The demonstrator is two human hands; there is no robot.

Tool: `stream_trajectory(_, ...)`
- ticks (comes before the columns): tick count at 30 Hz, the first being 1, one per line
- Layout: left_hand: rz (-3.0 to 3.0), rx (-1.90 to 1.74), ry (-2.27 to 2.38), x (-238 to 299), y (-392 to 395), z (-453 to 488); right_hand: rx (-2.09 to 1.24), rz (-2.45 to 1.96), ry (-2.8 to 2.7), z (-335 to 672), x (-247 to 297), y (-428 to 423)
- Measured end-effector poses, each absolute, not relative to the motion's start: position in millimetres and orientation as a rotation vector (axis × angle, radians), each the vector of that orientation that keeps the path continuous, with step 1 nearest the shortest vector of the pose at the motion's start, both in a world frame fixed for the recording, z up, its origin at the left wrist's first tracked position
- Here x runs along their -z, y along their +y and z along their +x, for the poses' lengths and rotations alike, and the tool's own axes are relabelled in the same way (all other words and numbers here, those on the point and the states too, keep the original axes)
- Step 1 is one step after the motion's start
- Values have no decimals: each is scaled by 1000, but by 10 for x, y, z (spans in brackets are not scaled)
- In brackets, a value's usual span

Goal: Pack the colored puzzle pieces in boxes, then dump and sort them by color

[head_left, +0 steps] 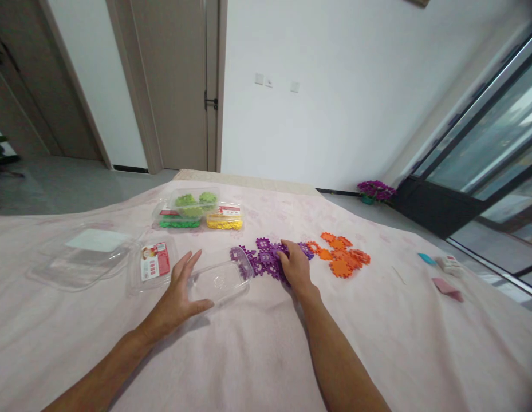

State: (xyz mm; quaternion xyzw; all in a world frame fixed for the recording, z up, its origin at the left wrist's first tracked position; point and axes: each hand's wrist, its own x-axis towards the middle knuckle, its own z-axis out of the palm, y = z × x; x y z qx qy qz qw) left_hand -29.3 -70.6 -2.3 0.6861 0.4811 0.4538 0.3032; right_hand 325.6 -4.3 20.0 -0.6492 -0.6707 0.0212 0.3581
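L hand (182, 292) is spread open at L end of clear box (218, 280); R hand (296, 266) is curled over purple pcs (263, 258) beside it, grip I cannot tell. Pcs prob. light, stiff: pinch edges. Box seems thin, slippery; hold rim.

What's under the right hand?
Purple pieces show on both sides of the right hand. Whatever lies directly beneath it is covered, so the number and shape of any pieces there can't be told.
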Motion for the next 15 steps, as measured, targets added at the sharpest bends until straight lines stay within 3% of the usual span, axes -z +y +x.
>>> stream_trajectory(10,1729,-1245,1319,5,-304,-462,174,-1590,-1862,3103,-216,-97)
stream_trajectory(15,1876,-1235,1269,47,-292,-529,-29,-1246,-2151,2851,-346,-243)
